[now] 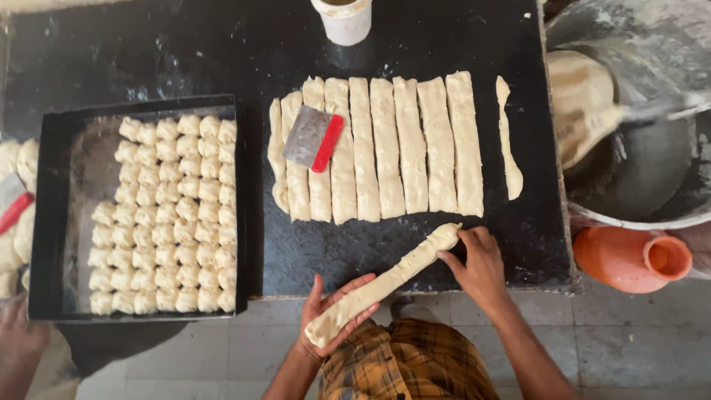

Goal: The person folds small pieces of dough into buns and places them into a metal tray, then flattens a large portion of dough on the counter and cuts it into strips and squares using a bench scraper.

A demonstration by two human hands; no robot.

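Note:
A long pale dough strip (392,278) stretches diagonally off the front edge of the black worktop (415,252). My left hand (335,315) cups its lower end, palm up. My right hand (478,263) pinches it near the upper end, which rests on the worktop. Behind lie several cut dough strips (400,148) side by side, with a metal scraper with a red handle (314,139) lying on the leftmost ones. A thin dough trimming (508,141) lies to their right.
A black tray (67,215) at left holds rows of small dough pieces (174,215). A white cup (343,18) stands at the back. A big metal bowl (637,170) with dough and an orange jug (629,258) sit at right. Another person's hand (16,341) shows at lower left.

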